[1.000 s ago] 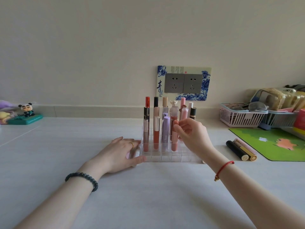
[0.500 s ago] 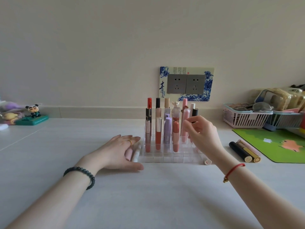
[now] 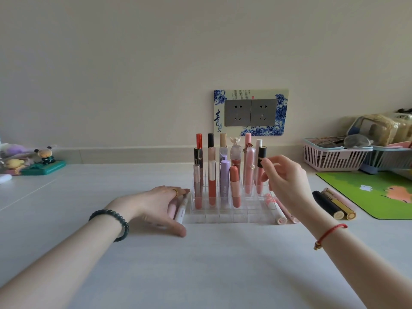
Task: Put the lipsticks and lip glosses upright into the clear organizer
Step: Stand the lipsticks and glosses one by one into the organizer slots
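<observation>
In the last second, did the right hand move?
Yes. The right hand went rightward and back toward the wall along the organizer, from the peach tube to the black-capped tube.

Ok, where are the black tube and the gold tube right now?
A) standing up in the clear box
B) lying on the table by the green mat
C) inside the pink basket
B: the black tube and the gold tube lie flat on the table beside the green mat, outside the clear box.
</observation>
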Tool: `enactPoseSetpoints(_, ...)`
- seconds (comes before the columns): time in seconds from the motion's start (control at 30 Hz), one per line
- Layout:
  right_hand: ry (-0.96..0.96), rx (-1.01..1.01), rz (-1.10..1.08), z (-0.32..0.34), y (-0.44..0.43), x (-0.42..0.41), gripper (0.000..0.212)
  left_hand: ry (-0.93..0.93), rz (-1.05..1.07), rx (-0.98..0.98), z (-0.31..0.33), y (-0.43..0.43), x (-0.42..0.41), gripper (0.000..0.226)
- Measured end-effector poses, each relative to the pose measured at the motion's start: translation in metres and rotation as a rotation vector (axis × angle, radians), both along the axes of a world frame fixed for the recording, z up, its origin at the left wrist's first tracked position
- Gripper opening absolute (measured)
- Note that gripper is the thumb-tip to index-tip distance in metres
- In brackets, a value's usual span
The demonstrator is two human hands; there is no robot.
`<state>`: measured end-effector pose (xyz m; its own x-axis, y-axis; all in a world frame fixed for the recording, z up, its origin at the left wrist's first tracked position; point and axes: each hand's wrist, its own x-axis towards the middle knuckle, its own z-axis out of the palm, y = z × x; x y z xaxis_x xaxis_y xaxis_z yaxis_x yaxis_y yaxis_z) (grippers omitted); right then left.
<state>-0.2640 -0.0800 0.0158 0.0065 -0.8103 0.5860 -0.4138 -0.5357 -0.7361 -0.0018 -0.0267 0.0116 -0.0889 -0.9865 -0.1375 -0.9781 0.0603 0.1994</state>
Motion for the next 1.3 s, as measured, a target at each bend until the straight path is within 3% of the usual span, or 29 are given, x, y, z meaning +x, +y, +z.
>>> enactPoseSetpoints(0.13,-0.011,-0.036,-0.003,0.002,0.002,0.0,0.016,0.152,0.023,-0.057,-0.004,0.001,0.008,0.135)
enactPoseSetpoints(0.2,-0.027,-0.084,-0.006,0.004,0.004,0.001,0.014,0.368,0.043,-0.143,-0.003,0.008,0.011,0.126)
enactPoseSetpoints(0.37,-0.076,-0.1,0.16,0.017,0.025,0.012,0.015,0.781,-0.051,-0.618,0.006,0.024,0.009,0.124)
enactPoseSetpoints(0.53,-0.033,0.22,0.593,0.015,0.043,0.031,0.013,0.717,-0.224,-0.779,0.008,0.036,-0.035,0.117)
enactPoseSetpoints(0.73,-0.123,0.347,0.694,0.012,0.049,0.04,0.025,0.68,-0.323,-0.744,-0.001,0.03,-0.062,0.122)
enactPoseSetpoints(0.8,-0.122,0.37,0.703,0.013,0.049,0.038,0.02,0.649,-0.342,-0.732,-0.003,0.029,-0.065,0.126)
enactPoseSetpoints(0.93,-0.073,0.348,0.662,0.013,0.046,0.034,0.009,0.661,-0.35,-0.679,-0.005,0.032,-0.069,0.12)
enactPoseSetpoints(1.07,-0.123,0.257,0.491,0.021,0.037,0.02,0.008,0.792,-0.276,-0.801,-0.002,0.034,-0.069,0.083)
enactPoseSetpoints(1.17,-0.135,0.119,0.253,0.024,0.023,0.0,0.009,0.807,-0.093,-0.966,-0.004,0.029,-0.056,0.052)
enactPoseSetpoints(1.3,-0.051,0.074,0.097,0.013,0.009,-0.009,0.007,0.768,0.151,-0.768,-0.017,0.022,-0.031,0.043)
